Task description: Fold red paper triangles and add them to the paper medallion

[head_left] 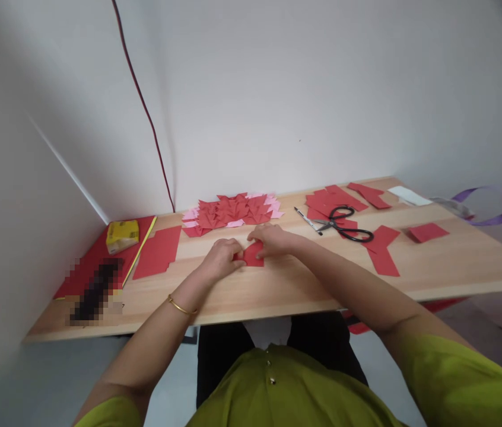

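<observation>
A small piece of red paper [254,256] lies on the wooden table in front of me, between my two hands. My left hand [223,259] pinches its left edge, fingers curled, with the fingertips partly hidden. From the upper right, my right hand [269,239] holds the same paper, its thumb and fingers pressed along the top and right side. Just behind the hands sits a pile of folded red and pink paper pieces [233,212] against the wall.
Black-handled scissors [343,225] and a pen [308,220] lie to the right, among red paper strips [383,249]. At left are red sheets [157,252], a yellow packet [121,235] and a yellow strip [140,249]. A dark, pixelated object lies near the left front edge.
</observation>
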Motion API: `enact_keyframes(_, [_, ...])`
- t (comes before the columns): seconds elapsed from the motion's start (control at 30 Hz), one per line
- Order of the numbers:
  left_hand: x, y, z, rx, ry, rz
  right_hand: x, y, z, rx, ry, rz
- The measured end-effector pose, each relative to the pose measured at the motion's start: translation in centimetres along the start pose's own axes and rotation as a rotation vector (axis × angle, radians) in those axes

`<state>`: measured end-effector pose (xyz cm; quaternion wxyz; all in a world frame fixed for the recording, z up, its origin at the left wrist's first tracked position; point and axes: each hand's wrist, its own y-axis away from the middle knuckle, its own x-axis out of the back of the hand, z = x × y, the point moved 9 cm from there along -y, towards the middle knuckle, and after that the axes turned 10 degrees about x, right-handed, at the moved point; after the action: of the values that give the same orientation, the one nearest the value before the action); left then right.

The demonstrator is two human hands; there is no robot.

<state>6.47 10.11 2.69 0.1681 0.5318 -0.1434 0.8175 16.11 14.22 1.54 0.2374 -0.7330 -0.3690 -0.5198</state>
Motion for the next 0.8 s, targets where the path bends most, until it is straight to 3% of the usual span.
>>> enact_keyframes(0.1, [0.5, -1.4, -0.3, 0.076, 0.084, -0.005, -0.2, -0.3, 0.5, -0.071, 0.006, -0.061])
enact_keyframes(0.23, [0.0, -3.2, -0.6, 0.135, 0.18, -0.045, 0.1, 0.3, 0.9, -0.047, -0.181, 0.012])
enact_keyframes(0.37, [-0.8, -4.4, -1.5, 0.198, 0.41, -0.054, 1.4, 1.3, 2.1, -0.032, -0.539, 0.218])
enact_keyframes(0.5, [-0.7, -4.7, -2.8, 0.29, 0.776, 0.094, 3.2, 2.4, 4.6, -0.099, -0.985, 0.532])
enact_keyframes(0.57, [-1.1, -4.6, -3.1, 0.318, 0.964, 0.111, 3.1, 2.5, 5.1, -0.119, -1.138, 0.591])
enact_keyframes(0.67, [-1.4, -4.5, -2.8, 0.305, 1.076, 0.089, 2.7, 1.8, 4.1, -0.059, -1.098, 0.533])
enact_keyframes(0.8, [-1.1, -4.3, -2.2, 0.27, 1.016, 0.072, 2.2, 1.1, 2.8, 0.0, -0.973, 0.517])
